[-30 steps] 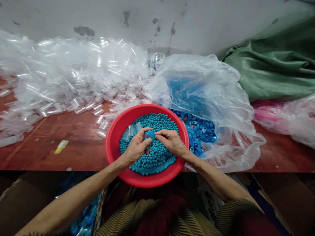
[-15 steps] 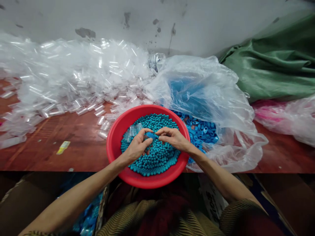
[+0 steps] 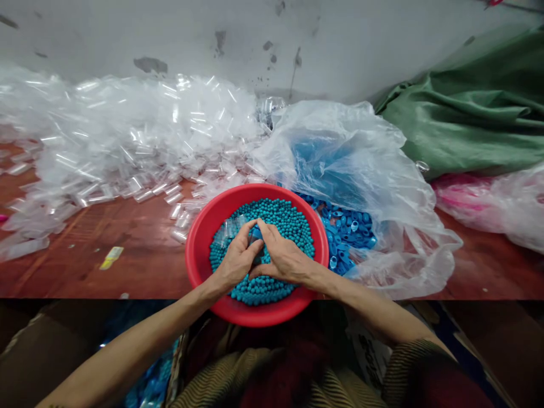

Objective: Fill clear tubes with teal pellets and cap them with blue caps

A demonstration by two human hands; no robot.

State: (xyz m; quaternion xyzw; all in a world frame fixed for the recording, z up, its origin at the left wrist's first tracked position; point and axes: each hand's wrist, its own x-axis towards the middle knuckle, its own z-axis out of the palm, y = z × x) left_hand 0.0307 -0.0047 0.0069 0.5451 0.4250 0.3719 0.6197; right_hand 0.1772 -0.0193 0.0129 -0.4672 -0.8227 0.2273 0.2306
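Over the red basin (image 3: 198, 238), my two hands meet around a small clear plastic tube with a blue plastic cap (image 3: 256, 233). My left hand (image 3: 238, 255) pinches the tube between thumb and fingers. On the other side, my right hand (image 3: 283, 255) curves round it, index fingertip at the cap's top and thumb lower down. Fingers hide most of the tube. Turquoise beads (image 3: 276, 212) fill much of the basin beneath. Several clear tubes (image 3: 229, 228) lie on the beads left of my hands.
A large pile of clear plastic tubes (image 3: 140, 130) spreads along the left of the red-brown table (image 3: 140, 249). Right of the basin, blue caps (image 3: 346, 226) spill from a clear plastic bag (image 3: 382, 170). Green cloth (image 3: 467, 119) and a pink-and-clear bag (image 3: 488, 198) lie at far right.
My right hand has moved from a fingertip pinch beside the blue cap to curving round it, its thumb now lower. My left hand stays almost in place.
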